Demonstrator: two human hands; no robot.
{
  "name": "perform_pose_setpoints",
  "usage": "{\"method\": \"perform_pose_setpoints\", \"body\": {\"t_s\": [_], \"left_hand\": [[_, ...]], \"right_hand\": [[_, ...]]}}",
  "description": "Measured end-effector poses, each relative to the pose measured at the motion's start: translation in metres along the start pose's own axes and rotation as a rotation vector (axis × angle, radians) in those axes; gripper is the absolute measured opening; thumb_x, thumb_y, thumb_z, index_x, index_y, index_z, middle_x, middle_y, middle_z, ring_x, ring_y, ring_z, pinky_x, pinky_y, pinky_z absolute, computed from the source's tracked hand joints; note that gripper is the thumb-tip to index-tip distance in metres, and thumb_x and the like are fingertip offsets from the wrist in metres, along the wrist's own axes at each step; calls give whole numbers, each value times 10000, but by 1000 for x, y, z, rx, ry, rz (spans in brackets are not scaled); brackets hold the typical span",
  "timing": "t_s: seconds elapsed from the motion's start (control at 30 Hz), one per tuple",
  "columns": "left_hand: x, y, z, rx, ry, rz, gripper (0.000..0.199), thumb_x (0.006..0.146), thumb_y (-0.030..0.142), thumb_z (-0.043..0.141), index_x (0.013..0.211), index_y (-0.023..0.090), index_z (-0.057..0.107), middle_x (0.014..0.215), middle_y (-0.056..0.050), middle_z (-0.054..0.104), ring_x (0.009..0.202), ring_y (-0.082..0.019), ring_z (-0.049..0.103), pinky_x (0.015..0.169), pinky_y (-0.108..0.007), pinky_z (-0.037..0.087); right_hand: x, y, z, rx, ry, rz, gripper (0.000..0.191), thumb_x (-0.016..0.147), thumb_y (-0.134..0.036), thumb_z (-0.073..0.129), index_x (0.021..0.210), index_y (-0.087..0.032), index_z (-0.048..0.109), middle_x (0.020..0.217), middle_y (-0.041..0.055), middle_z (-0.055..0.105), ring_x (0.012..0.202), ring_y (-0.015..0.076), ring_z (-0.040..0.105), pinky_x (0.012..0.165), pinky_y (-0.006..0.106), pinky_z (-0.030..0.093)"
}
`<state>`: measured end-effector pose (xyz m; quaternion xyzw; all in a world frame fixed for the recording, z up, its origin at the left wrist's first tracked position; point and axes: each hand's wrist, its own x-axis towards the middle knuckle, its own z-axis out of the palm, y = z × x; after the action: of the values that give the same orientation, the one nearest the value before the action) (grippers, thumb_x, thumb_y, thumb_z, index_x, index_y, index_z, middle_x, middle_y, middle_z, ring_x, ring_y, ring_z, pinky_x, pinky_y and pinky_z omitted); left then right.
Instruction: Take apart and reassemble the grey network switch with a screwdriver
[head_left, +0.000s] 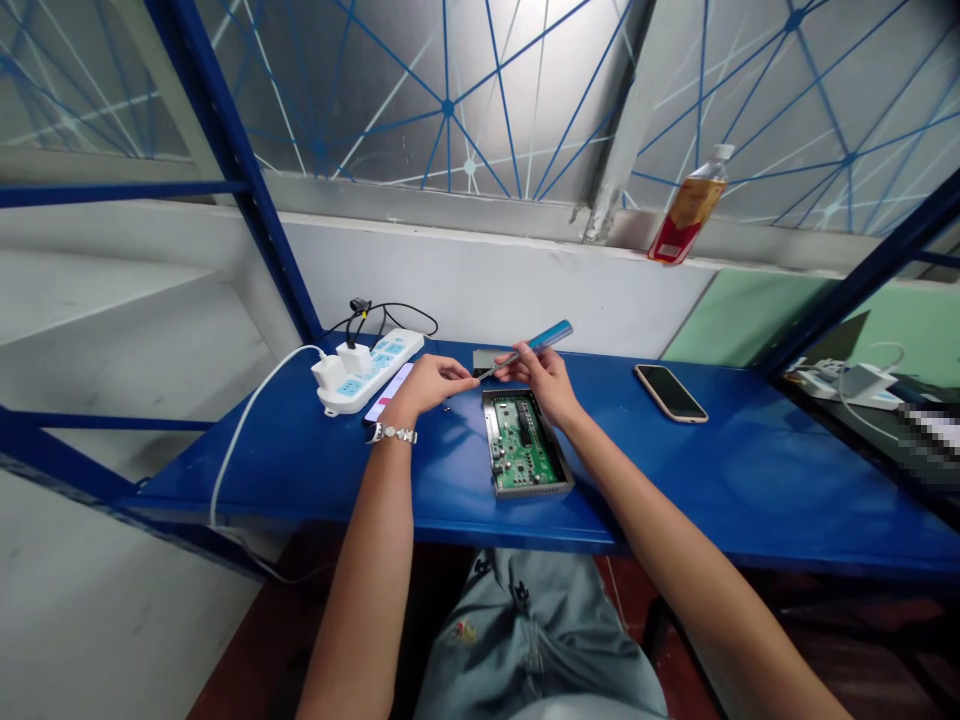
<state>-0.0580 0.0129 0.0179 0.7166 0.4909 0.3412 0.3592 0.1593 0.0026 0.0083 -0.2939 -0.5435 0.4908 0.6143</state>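
My right hand [546, 382] grips a blue-handled screwdriver [552, 335], its handle slanting up to the right and its thin shaft pointing down to the left. The fingers of my left hand [439, 383] are pinched together at the screwdriver's tip; whatever they hold is too small to make out. Just below both hands lies an open metal case [534, 492] with a green circuit board [529, 445] inside. A small dark piece [447, 408] rests on the table under my left hand. Behind the fingers sits a flat grey item [484, 360], partly hidden.
On the blue table [450, 480], a white power strip [382, 370] with plugs and cables stands left. A lit phone [390, 392] lies beside it, partly behind my left hand. Another phone [671, 393] lies right. A drink bottle [690, 210] stands on the ledge. Blue posts flank the table.
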Motion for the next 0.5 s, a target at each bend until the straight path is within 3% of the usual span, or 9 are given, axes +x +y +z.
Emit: {"method": "perform_pose_setpoints", "body": {"t_s": [0.3,0.5], "left_hand": [[3,-13,-6,58,-16,-49,366,708,497,815,858,165,779,824,-96,775,699,-200,681,605,-287,513],[1,-5,-4,40,3,-28,352,730,484,804,874,164,776,854,-99,775,788,-222,702,649,-300,538]], "right_hand": [[-1,13,5,-7,-21,43,464,812,-640,741,961,-236,569,897,47,791,741,192,763,745,345,633],[1,10,1,23,10,22,446,814,-617,752,945,-224,585,894,57,792,695,189,753,711,343,634]]}}
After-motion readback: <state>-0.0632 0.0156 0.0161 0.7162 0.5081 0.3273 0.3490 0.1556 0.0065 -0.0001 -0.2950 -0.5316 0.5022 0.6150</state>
